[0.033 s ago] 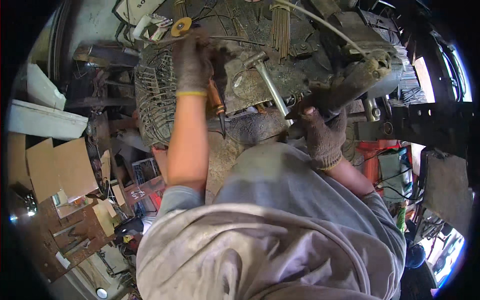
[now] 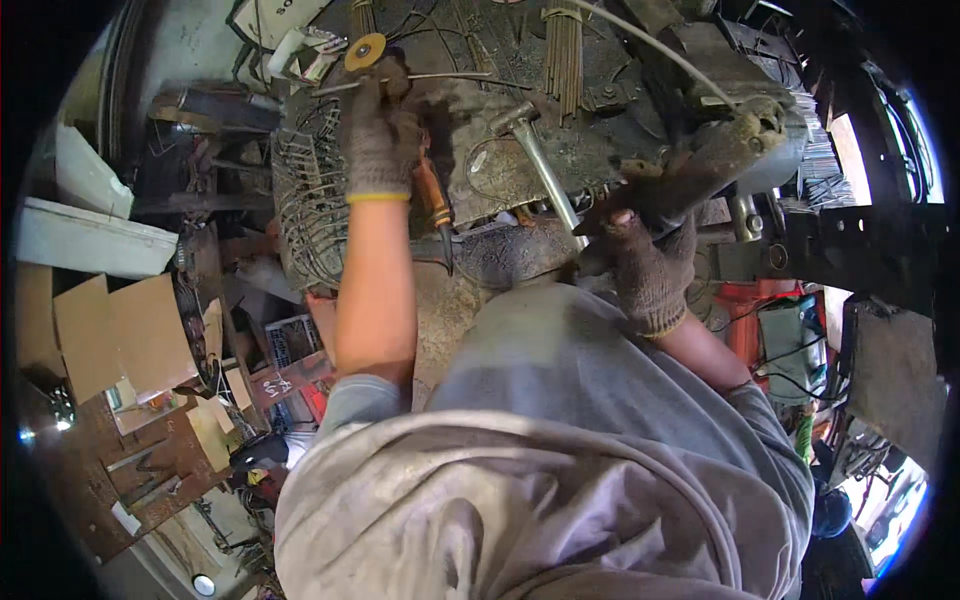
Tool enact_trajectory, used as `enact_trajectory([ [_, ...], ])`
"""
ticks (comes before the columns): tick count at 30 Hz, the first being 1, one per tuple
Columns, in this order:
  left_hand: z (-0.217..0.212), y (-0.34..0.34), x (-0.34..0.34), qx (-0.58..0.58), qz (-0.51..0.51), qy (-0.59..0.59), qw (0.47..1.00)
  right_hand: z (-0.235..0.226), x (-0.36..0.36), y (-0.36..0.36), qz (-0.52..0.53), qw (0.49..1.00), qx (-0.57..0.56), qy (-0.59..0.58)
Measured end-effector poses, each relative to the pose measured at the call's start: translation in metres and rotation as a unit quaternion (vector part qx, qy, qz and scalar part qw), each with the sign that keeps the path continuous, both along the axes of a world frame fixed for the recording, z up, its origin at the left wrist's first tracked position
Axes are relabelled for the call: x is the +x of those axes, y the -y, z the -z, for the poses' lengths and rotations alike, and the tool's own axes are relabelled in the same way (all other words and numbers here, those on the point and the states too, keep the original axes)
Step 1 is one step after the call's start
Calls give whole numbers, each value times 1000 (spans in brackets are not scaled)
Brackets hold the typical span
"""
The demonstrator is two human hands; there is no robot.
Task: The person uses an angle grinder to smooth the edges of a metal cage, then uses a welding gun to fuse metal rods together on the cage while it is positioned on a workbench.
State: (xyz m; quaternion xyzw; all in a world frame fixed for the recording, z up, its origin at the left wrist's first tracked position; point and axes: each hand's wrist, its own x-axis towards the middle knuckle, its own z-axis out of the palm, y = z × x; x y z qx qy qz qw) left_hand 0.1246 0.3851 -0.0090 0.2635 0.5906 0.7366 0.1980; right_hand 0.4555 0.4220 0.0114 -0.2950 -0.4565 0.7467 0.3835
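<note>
My left hand (image 2: 380, 140), in a brown knit glove with a yellow cuff, reaches to the bench with its fingers curled. A thin metal rod (image 2: 450, 75) crosses at its fingertips. What the fingers hold is hidden. Beyond them shows a yellow disc (image 2: 364, 51). Beside the hand lies an orange-bodied tool (image 2: 431, 192) with a black tapered end, partly covered by the glove. My right hand (image 2: 650, 270), gloved too, closes around a dark metal piece (image 2: 597, 228), thumb on top. Between the hands lies a steel-handled hammer (image 2: 545, 170).
Bent metal rods (image 2: 305, 190) pile up at the bench's left. A tied bundle of rods (image 2: 563, 62) lies at the far side. A heavy cylindrical metal body (image 2: 735, 150) stands right of the hammer. Cardboard sheets (image 2: 125, 335) are at far left.
My left hand has shifted slightly and looks sharper. The thin rod at its fingertips has tilted a little, its right end higher. My right hand stays nearly in place.
</note>
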Motion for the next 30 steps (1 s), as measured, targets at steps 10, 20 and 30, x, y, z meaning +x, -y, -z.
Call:
enact_trajectory([
  [10, -12, 74, 28, 254, 97, 275, 922, 4, -11, 7, 13, 1000, -6, -19],
  [20, -16, 39, 28, -91, -56, -56, 993, 13, -5, 6, -12, 1000, -7, -8],
  [30, 59, 2, -1, -384, 124, -488, 774, 7, 2, 1, 41, 995, 75, 46],
])
